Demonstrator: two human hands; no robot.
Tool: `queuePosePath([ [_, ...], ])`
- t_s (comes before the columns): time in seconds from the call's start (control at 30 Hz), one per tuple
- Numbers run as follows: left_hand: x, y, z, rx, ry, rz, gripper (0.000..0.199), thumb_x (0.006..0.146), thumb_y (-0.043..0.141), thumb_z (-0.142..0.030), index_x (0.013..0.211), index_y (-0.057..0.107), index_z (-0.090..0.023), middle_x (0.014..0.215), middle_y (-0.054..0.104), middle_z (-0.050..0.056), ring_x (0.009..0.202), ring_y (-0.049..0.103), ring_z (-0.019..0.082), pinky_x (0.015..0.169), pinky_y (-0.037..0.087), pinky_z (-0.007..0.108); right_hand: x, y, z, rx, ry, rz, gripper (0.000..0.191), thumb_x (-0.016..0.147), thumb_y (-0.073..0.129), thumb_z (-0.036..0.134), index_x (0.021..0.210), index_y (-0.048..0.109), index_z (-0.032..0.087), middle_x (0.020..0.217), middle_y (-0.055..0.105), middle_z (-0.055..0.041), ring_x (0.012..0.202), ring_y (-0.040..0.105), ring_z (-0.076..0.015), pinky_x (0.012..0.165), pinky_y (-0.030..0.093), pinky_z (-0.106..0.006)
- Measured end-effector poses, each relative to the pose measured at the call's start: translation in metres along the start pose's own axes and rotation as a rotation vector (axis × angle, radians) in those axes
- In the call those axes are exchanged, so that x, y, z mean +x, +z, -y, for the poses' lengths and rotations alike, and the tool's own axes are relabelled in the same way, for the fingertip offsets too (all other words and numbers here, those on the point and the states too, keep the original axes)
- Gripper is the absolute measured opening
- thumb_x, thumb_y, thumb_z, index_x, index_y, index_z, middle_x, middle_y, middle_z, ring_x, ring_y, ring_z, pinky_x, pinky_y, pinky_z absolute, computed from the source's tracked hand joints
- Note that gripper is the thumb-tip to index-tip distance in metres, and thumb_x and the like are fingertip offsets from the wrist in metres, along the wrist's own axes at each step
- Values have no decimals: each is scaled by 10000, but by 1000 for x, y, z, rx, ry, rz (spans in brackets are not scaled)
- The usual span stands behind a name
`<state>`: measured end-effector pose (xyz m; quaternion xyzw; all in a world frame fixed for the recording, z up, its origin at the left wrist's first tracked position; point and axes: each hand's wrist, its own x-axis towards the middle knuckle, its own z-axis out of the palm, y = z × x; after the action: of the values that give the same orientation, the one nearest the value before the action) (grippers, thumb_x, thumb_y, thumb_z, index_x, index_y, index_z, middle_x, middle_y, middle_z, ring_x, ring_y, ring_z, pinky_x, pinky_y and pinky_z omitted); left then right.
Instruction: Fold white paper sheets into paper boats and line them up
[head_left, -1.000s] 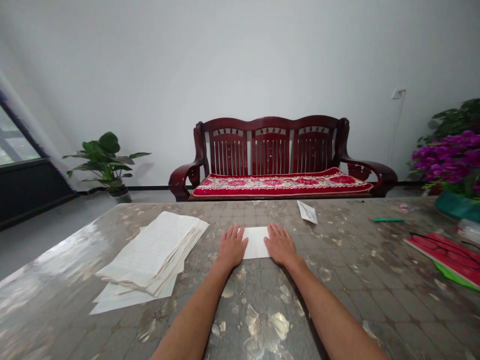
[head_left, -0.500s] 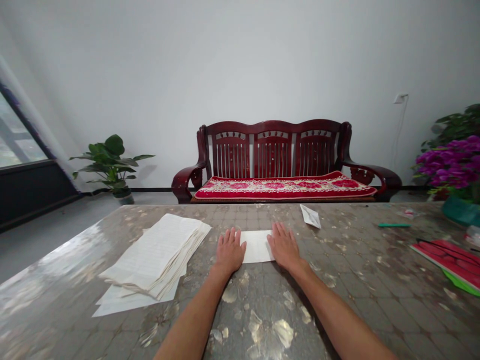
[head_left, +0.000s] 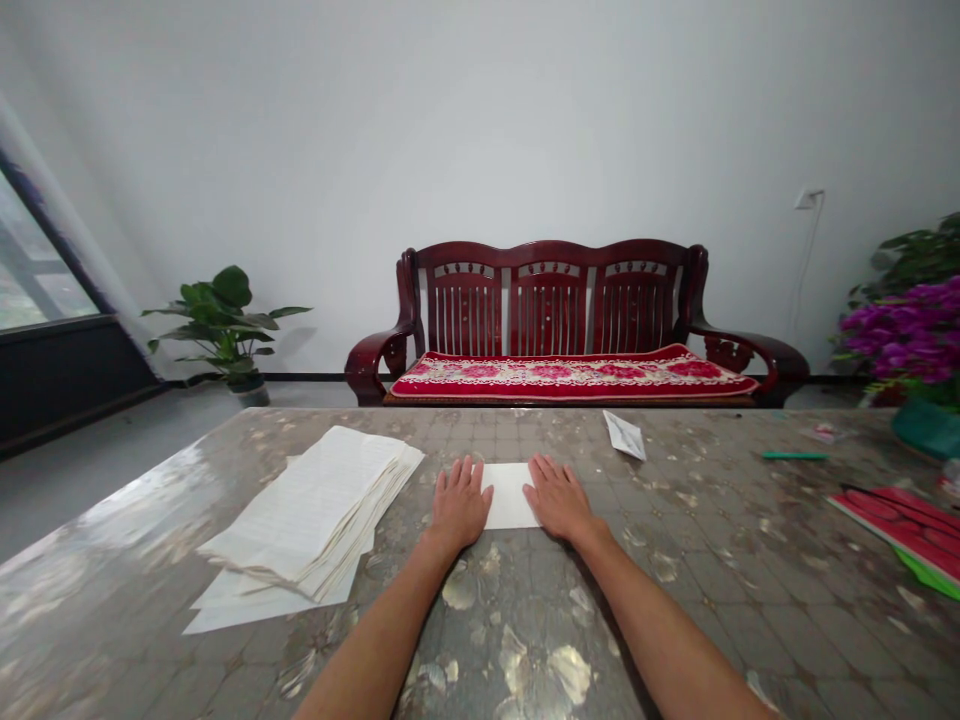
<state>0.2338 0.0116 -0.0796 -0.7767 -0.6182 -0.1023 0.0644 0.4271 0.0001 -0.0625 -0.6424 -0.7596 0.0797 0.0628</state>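
Note:
A small white rectangle of paper (head_left: 511,497) lies flat on the patterned table (head_left: 525,600), between my two hands. My left hand (head_left: 459,505) rests palm down on its left end, fingers stretched forward. Over the right end lies my right hand (head_left: 559,497), also flat, its fingers pointing forward and close to one another. The ends of the paper are hidden under both hands. Beyond my right hand sits a small folded white paper piece (head_left: 624,436).
To the left is a stack of papers (head_left: 315,500). At the right are a green pen (head_left: 795,456), a red book (head_left: 892,520) with dark glasses on it, and a teal pot (head_left: 926,425) of purple flowers. A red wooden bench (head_left: 547,300) stands behind the table.
My right hand has moved a little to the left over the paper, so less of the white shows between my hands. My left hand has stayed in place.

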Motion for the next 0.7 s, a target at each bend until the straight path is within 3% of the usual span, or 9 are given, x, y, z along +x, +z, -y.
queuePosePath([
  [0.2, 4, -1, 8, 5, 28, 66, 520, 977, 382, -402, 1455, 428, -204, 1550, 365, 139, 1433, 319, 328, 1139, 265, 570, -18, -13, -29, -50, -1, 14, 586, 983, 264, 365, 1527, 291, 148, 1599, 242, -72, 1476, 197, -218, 1189, 130, -466],
  [0.37, 20, -7, 30, 1, 165, 115, 492, 980, 411, -422, 1449, 430, -275, 1568, 344, 100, 1446, 293, 330, 1139, 233, 597, -47, -12, -21, -76, 1, -50, 548, 978, 313, 353, 1472, 400, 130, 1546, 368, -113, 1422, 306, -268, 1159, 195, -445],
  [0.47, 27, -14, 37, 17, 194, 17, 427, 961, 475, -342, 1381, 518, -276, 1548, 383, 92, 1434, 322, 317, 1171, 184, 571, -61, -8, -10, -99, -13, -122, 532, 978, 348, 371, 1432, 451, 113, 1485, 449, -140, 1355, 377, -285, 1130, 233, -418],
  [0.57, 17, -21, 32, -103, 255, -30, 388, 971, 439, -265, 1337, 565, -243, 1485, 479, 82, 1379, 419, 239, 1192, 229, 444, -66, -9, 0, -117, 20, -177, 493, 976, 374, 372, 1374, 508, 113, 1407, 517, -161, 1257, 452, -295, 1057, 310, -411],
  [0.63, 1, -24, 26, -255, 321, 52, 390, 989, 414, -306, 1344, 560, -240, 1441, 534, 63, 1355, 452, 185, 1165, 304, 353, -65, -12, 2, -118, 34, -201, 417, 983, 358, 340, 1270, 590, 145, 1306, 587, -150, 1158, 509, -280, 977, 360, -384],
  [0.7, -17, -24, 20, -352, 405, 138, 507, 961, 487, -400, 1443, 443, -250, 1499, 464, 63, 1404, 389, 192, 1158, 317, 352, -62, -14, -1, -110, 31, -219, 359, 981, 347, 283, 1136, 656, 183, 1177, 644, -121, 1069, 540, -258, 915, 378, -357],
])
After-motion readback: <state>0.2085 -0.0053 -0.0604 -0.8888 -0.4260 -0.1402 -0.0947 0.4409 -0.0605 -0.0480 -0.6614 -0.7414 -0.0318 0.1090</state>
